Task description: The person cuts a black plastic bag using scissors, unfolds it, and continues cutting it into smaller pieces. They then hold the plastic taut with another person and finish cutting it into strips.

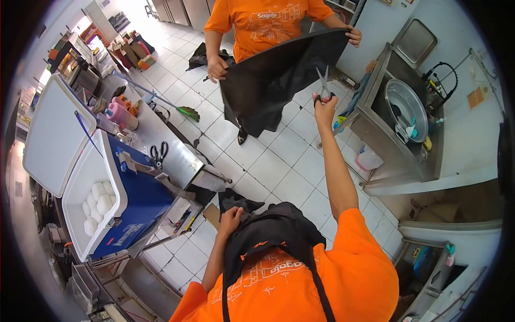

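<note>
My right hand (325, 111) reaches far forward, its fingers through the black handles of a pair of scissors (323, 83). The scissors' blades are spread apart and point away from me, beside the lower right edge of a large black sheet (279, 80). A person (268, 27) in an orange shirt stands facing me and stretches this sheet between both hands. Low at my left side, my left hand (232, 220) is closed on a crumpled black piece of material (238, 203), near the black apron (273, 231) I wear.
To my left stands a blue cooler (131, 198), lid raised, with white rounded packs inside. Beyond it, a steel table (166, 134) carries black-handled shears (159, 154) and a pink jug (120, 114). A sink counter (370, 112) holding a metal basin (406, 107) stands right.
</note>
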A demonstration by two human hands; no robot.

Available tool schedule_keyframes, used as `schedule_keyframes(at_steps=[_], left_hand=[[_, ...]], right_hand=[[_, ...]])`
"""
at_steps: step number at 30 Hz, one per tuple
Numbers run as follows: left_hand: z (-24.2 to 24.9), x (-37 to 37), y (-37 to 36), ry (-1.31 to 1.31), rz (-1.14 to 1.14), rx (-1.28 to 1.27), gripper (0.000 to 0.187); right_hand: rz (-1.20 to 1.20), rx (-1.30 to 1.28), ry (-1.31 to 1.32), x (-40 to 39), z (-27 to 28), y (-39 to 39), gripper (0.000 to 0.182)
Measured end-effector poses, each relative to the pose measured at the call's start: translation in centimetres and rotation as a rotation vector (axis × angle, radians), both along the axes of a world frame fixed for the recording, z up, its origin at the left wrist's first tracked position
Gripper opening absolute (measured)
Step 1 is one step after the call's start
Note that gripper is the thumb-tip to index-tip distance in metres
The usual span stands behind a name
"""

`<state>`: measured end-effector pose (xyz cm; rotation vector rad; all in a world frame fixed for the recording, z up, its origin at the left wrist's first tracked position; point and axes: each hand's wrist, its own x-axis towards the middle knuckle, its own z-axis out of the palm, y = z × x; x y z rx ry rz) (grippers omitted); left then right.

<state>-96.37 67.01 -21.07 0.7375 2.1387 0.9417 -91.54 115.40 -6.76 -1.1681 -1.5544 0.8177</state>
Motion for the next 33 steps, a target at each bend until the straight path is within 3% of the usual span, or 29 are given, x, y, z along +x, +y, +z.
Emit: schedule_keyframes(at_steps=[4,6,10,12,15,16,19,25,27,29,33], left_hand=[[1.5,0.1,2.4,0.045,0.021,0.045,0.038],[3.0,0.2,4.0,0.029,0.001,0.039,0.038],[6.1,0.5,7.9,-0.106,-0.055,0.065,0.036],[7.0,1.0,10.0,-0.106,-0.065,0.141,0.035],[9.7,1.5,13.1,-0.136,-0.112,0.191,0.035],[10.4,1.6,14.1,-0.181,-0.138,0.197,0.035],[12.1,2.1,17.0,-0.284,-0.190,0.276,0.035],[16.7,0.1,24.3,-0.613,-0.246,0.442,0.033],[18.9,-1.3,27.8,-0.637,-0.064,0.561,0.040],[19.0,-3.7,31.5,-0.728,-0.020,0.685,0.047],[23.3,-6.2,36.0,-1.082,0.105,0.677,0.046]], right_hand=[[-0.011,0.029,0.147,-0.3,3.0,2.4,0.055],[-0.054,0.185,0.288,-1.1,5.0,3.8,0.057],[-0.105,0.289,0.287,-2.6,8.9,6.6,0.059],[-0.158,0.421,-0.042,-3.6,11.9,6.1,0.060],[-0.153,0.298,-0.203,-4.6,14.6,6.4,0.062],[-0.152,0.270,-0.243,-4.7,15.3,6.7,0.054],[-0.197,0.469,-0.160,-5.8,14.7,8.1,0.045],[-0.031,0.443,0.108,-6.7,12.2,5.0,0.032],[0.011,0.379,0.144,-6.2,12.0,1.6,0.032],[0.156,0.276,0.225,-5.5,9.9,-0.6,0.036],[0.182,0.242,0.125,-3.1,8.7,-7.2,0.028]])
